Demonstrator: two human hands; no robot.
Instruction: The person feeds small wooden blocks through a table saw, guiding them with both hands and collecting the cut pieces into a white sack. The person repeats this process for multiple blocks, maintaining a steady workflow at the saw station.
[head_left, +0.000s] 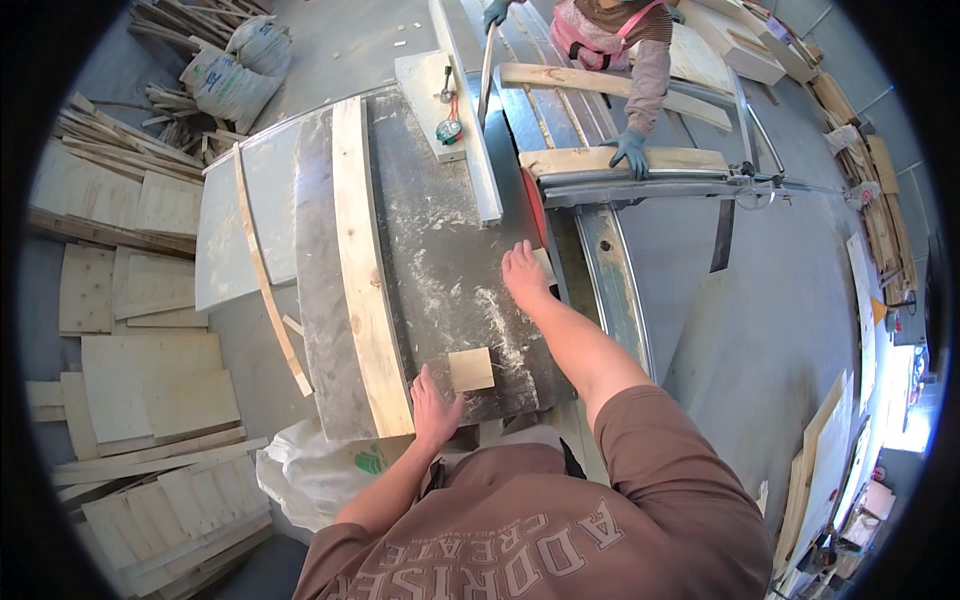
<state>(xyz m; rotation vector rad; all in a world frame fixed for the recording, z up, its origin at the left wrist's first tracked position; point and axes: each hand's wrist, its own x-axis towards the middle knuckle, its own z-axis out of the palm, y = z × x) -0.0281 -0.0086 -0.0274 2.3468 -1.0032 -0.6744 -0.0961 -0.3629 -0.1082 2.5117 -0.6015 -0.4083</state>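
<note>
Table point(428, 215): dark, sawdust-strewn; long board point(362, 250) lies along its left side.
Your left hand point(437, 408): half open, empty, between long board and wood square point(471, 369) on the table.
Your right hand point(525, 277): against small wood piece point(544, 266); grip cannot be told.
Floor: wood sheets point(155, 385) stacked left.
Opposite: co-worker's gloved hand point(630, 150) at a plank point(690, 159).

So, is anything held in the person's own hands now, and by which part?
The right hand touches a small wood piece along its left side; gripped or only pressed, I cannot tell. The left hand holds nothing visible.
</note>
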